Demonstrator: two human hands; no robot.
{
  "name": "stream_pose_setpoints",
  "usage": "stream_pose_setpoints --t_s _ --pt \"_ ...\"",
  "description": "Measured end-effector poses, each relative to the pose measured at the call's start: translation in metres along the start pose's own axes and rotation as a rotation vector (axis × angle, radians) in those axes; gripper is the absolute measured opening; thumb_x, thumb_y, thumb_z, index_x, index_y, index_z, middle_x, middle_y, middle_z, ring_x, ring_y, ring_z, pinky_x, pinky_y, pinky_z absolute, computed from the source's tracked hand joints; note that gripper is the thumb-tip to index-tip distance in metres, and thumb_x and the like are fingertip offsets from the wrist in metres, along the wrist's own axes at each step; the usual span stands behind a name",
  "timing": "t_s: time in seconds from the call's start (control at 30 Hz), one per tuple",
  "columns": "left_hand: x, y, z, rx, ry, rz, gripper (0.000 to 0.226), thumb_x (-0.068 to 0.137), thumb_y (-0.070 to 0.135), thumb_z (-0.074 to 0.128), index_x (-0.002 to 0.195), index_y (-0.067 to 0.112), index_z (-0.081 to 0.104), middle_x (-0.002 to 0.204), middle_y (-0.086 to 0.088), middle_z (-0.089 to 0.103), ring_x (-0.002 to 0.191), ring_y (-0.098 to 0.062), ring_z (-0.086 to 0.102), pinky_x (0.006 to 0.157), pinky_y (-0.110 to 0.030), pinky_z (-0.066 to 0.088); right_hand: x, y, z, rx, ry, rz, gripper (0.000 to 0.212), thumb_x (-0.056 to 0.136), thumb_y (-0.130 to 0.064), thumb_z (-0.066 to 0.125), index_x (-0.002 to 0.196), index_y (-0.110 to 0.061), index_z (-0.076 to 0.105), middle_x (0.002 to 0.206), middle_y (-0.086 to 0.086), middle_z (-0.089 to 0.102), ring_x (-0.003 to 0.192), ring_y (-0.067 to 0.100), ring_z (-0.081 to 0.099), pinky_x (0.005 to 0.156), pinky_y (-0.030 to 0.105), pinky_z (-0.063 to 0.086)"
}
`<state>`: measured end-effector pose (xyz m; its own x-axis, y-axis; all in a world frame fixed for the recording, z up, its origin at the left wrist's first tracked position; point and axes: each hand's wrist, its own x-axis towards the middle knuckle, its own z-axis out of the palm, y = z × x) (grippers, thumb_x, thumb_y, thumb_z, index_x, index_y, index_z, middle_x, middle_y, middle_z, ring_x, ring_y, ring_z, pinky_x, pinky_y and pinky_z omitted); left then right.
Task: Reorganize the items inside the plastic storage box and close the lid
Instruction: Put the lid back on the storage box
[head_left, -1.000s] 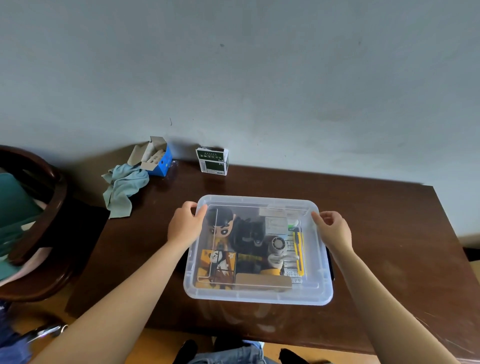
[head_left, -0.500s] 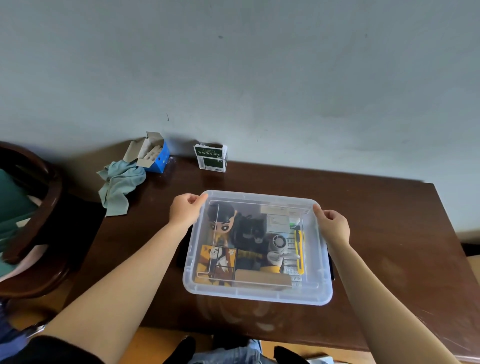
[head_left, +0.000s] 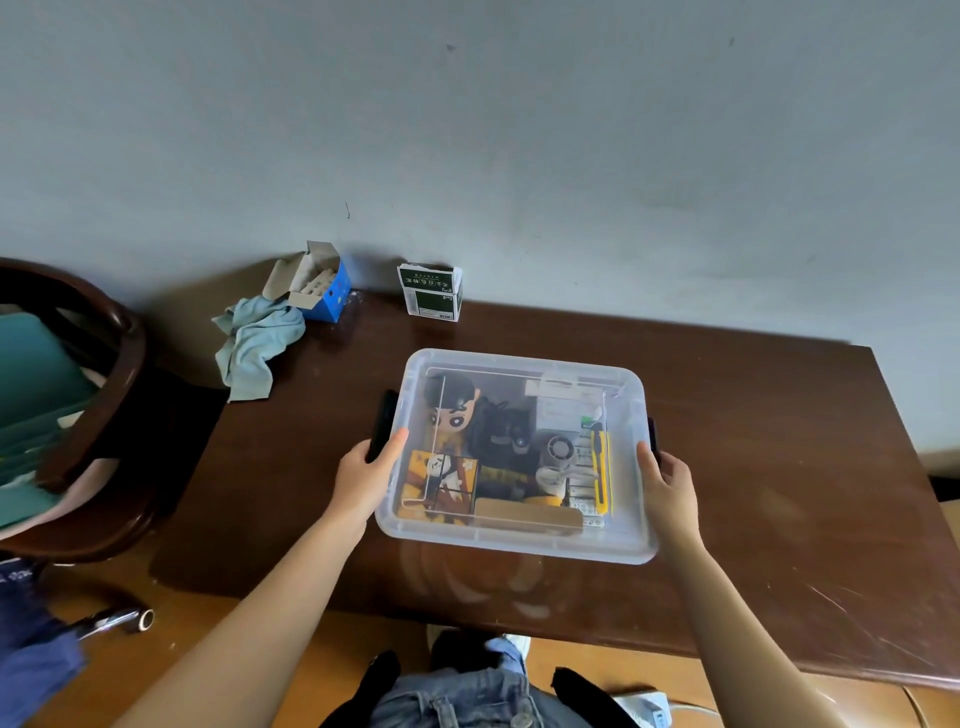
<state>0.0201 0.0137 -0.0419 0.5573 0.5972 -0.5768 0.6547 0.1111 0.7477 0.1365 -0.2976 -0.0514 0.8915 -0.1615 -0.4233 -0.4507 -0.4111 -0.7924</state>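
Observation:
A clear plastic storage box (head_left: 519, 543) stands on the dark wooden table (head_left: 779, 493) with its translucent lid (head_left: 631, 499) lying on top. Through the lid I see a big-headed doll (head_left: 451, 410), a black item (head_left: 506, 431), an orange picture box (head_left: 441, 480), a yellow utility knife (head_left: 600, 467) and a tape roll (head_left: 558, 449). My left hand (head_left: 366, 480) grips the box's left side, thumb on the lid edge, beside the black latch (head_left: 384, 421). My right hand (head_left: 667, 486) grips the right side just below the other black latch (head_left: 652, 434).
At the table's back edge by the wall lie a crumpled blue cloth (head_left: 254, 343), an open blue carton (head_left: 319, 286) and a small green and white box (head_left: 430, 292). A dark wooden chair (head_left: 111, 405) stands to the left. My knees are below the table's front edge.
Both hands have slid from the lid's far corners towards me along the sides, and now sit by the black latches. The box has stayed in place.

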Motion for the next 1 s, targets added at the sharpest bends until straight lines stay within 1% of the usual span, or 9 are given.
stream_pose_setpoints --t_s 0.1,0.17,0.27,0.33,0.53,0.63,0.77,0.9,1.0 --pt "-0.004 0.006 0.001 0.054 0.102 0.129 0.034 0.087 0.048 0.061 0.093 0.014 0.059 0.077 0.007 0.057 0.074 -0.013 0.058 0.053 -0.019 0.043 -0.002 -0.004 -0.001 -0.024 0.009 -0.019 0.038 0.090 -0.052 0.049 0.087 -0.014 0.050 0.069 -0.006 0.048 0.066 0.017 0.045 0.052 0.025 0.032" --pt "-0.004 0.009 0.001 0.166 0.120 0.190 0.039 0.089 0.045 0.059 0.095 0.007 0.061 0.075 0.004 0.055 0.076 -0.019 0.058 0.058 -0.027 0.048 -0.002 -0.006 -0.004 -0.042 0.034 -0.007 0.038 0.088 -0.052 0.053 0.089 -0.014 0.050 0.070 -0.007 0.050 0.063 0.014 0.047 0.053 0.026 0.034" --pt "-0.006 0.013 0.004 0.355 0.128 0.223 0.045 0.096 0.043 0.048 0.121 0.006 0.055 0.107 -0.006 0.062 0.097 -0.023 0.059 0.074 -0.029 0.048 -0.004 -0.008 -0.011 -0.096 0.063 -0.032 0.036 0.086 -0.050 0.059 0.104 -0.019 0.055 0.088 -0.007 0.060 0.081 0.015 0.057 0.069 0.029 0.041" --pt "-0.006 0.013 0.006 0.378 0.090 0.203 0.053 0.098 0.041 0.044 0.138 0.007 0.041 0.130 -0.011 0.053 0.114 -0.025 0.054 0.085 -0.032 0.045 -0.006 -0.009 -0.013 -0.148 0.037 -0.074 0.035 0.088 -0.046 0.058 0.110 -0.020 0.056 0.089 -0.011 0.060 0.083 0.013 0.057 0.069 0.027 0.040" --pt "-0.005 0.013 0.001 -0.032 -0.113 0.126 0.035 0.095 0.033 0.055 0.126 0.019 0.050 0.110 -0.002 0.063 0.091 -0.010 0.062 0.062 -0.019 0.046 -0.013 -0.008 -0.004 -0.116 -0.035 -0.098 0.034 0.096 -0.031 0.050 0.124 -0.013 0.048 0.086 -0.014 0.054 0.075 0.004 0.051 0.058 0.018 0.037" --pt "-0.008 0.012 0.004 0.092 -0.085 0.205 0.043 0.097 0.033 0.050 0.136 0.018 0.041 0.128 -0.006 0.055 0.110 -0.016 0.056 0.075 -0.020 0.046 -0.015 -0.007 -0.002 -0.099 -0.017 -0.106 0.032 0.096 -0.031 0.048 0.123 -0.012 0.048 0.085 -0.013 0.054 0.074 0.004 0.051 0.057 0.019 0.036" --pt "-0.014 0.011 0.006 0.291 0.008 0.281 0.055 0.100 0.038 0.039 0.148 0.014 0.024 0.147 -0.009 0.039 0.132 -0.026 0.042 0.101 -0.037 0.040 -0.016 -0.006 0.000 -0.118 -0.007 -0.143 0.033 0.097 -0.031 0.047 0.125 -0.013 0.047 0.087 -0.010 0.055 0.076 0.010 0.053 0.060 0.024 0.038" --pt "-0.023 0.010 0.016 0.471 0.139 0.330 0.053 0.101 0.036 0.035 0.148 0.015 0.023 0.149 -0.009 0.038 0.131 -0.029 0.045 0.100 -0.038 0.043 -0.019 -0.006 0.000 -0.118 0.007 -0.167 0.038 0.097 -0.030 0.048 0.131 -0.015 0.045 0.097 -0.006 0.056 0.086 0.017 0.053 0.072 0.029 0.038" --pt "-0.021 0.009 0.014 0.408 0.061 0.324 0.056 0.101 0.038 0.038 0.150 0.017 0.020 0.154 -0.006 0.031 0.137 -0.028 0.036 0.105 -0.040 0.038 -0.018 -0.006 -0.001 -0.113 0.005 -0.158 0.037 0.095 -0.031 0.049 0.130 -0.018 0.045 0.092 -0.011 0.057 0.083 0.014 0.054 0.067 0.027 0.038"
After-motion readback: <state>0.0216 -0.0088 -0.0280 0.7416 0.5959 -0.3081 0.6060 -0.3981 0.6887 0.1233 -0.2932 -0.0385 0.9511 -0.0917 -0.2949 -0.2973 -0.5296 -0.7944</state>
